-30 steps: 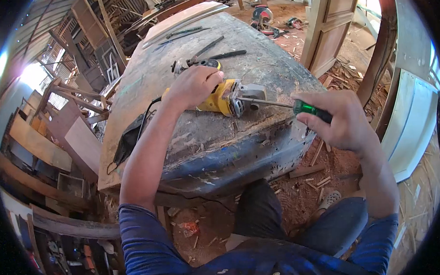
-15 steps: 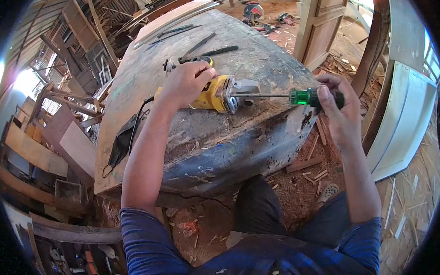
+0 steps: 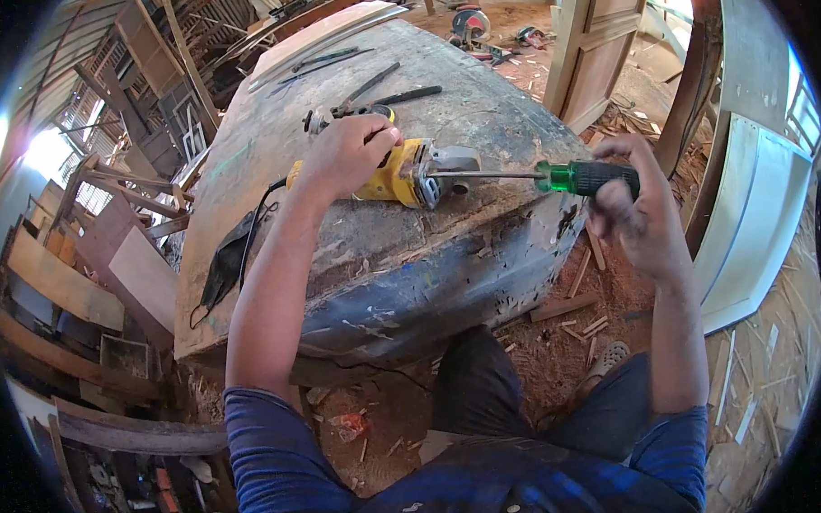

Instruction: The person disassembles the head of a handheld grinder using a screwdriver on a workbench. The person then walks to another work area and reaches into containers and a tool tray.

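Observation:
A yellow angle grinder (image 3: 393, 179) lies on its side on the worn workbench (image 3: 482, 100), its metal head pointing right. My left hand (image 3: 346, 157) is closed over the grinder's body, pressing it against the bench. In my right hand (image 3: 649, 225) is a screwdriver (image 3: 560, 177) with a green and black handle, held level. Its long shaft runs left to the grinder's head, where the exact contact of the tip is hard to see. My right thumb is blurred below the handle. A black cord (image 3: 257, 218) trails from the grinder's rear end.
Behind the grinder lie dark hand tools (image 3: 412, 94) and, farther off, thin bars (image 3: 324, 60). A black cloth (image 3: 225, 263) rests near the bench's left edge. A wooden door panel (image 3: 593, 56) stands beyond the right corner. Wood scraps (image 3: 564, 307) litter the floor.
My right thumb has come down off the handle, and the wrist and fingers have shifted around the screwdriver. My left hand and the grinder stay nearly where they were.

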Tool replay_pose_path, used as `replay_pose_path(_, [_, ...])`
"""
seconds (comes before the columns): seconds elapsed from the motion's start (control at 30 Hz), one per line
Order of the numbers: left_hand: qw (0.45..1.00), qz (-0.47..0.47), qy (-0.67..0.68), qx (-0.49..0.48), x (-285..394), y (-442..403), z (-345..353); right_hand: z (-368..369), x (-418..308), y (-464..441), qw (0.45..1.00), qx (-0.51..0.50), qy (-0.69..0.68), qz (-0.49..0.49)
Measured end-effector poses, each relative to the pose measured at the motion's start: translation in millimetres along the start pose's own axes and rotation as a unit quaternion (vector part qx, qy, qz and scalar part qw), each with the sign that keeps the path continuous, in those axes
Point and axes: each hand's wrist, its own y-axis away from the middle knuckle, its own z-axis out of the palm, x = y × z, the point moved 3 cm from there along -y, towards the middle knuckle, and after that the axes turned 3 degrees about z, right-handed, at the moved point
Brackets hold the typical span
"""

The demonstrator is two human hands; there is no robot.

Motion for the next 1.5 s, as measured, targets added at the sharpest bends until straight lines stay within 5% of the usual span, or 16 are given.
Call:
replay_pose_path(0.07, [1.000,-0.007,-0.002,0.002,1,2,0,-5,5,0,0.998,-0.027,-0.011,0.061])
replay_pose_path(0.13, [1.000,-0.013,-0.006,-0.007,3,2,-2,-1,7,-3,1.000,-0.011,0.020,-0.022])
replay_pose_path(0.2, [1.000,-0.022,-0.006,-0.012,3,1,-3,5,5,-20,0.962,-0.001,0.057,-0.267])
replay_pose_path(0.27, [0.999,-0.032,-0.003,-0.016,3,0,-2,9,3,-19,0.938,0.030,0.058,-0.340])
replay_pose_path(0.47, [0.999,-0.028,0.002,-0.026,0,-1,-2,-1,-9,-8,0.999,0.003,0.012,0.051])
replay_pose_path(0.57, [1.000,-0.019,0.012,-0.005,-1,1,-1,-1,9,-15,0.987,-0.001,0.060,-0.147])
replay_pose_path(0.67, [0.999,-0.024,0.017,-0.017,1,1,-1,6,6,-21,0.912,0.028,0.073,-0.402])
replay_pose_path(0.77, [1.000,-0.010,0.012,-0.004,-2,1,0,21,-2,-15,0.955,0.069,0.017,-0.286])
replay_pose_path(0.83, [1.000,-0.025,0.010,-0.011,3,3,-3,13,-3,-4,0.997,0.049,-0.009,-0.060])
replay_pose_path(0.97, [1.000,-0.012,0.012,0.000,4,4,-4,4,-3,-2,0.995,0.020,0.067,-0.071])
replay_pose_path(1.07, [1.000,-0.003,0.005,0.012,1,5,-2,1,0,-6,0.967,-0.023,0.033,-0.253])
replay_pose_path(1.23, [1.000,-0.009,-0.017,0.015,4,5,-4,15,7,-5,0.988,0.092,0.008,-0.127])
replay_pose_path(1.4, [0.999,-0.031,-0.017,0.007,6,8,-5,8,-14,1,0.997,0.029,0.049,-0.060])
replay_pose_path(1.47, [1.000,-0.023,-0.008,0.009,6,8,-5,2,-6,-2,0.971,0.028,0.043,-0.234])
replay_pose_path(1.5, [1.000,-0.028,-0.006,0.006,8,9,-6,2,-2,-2,0.982,0.007,-0.016,-0.187])
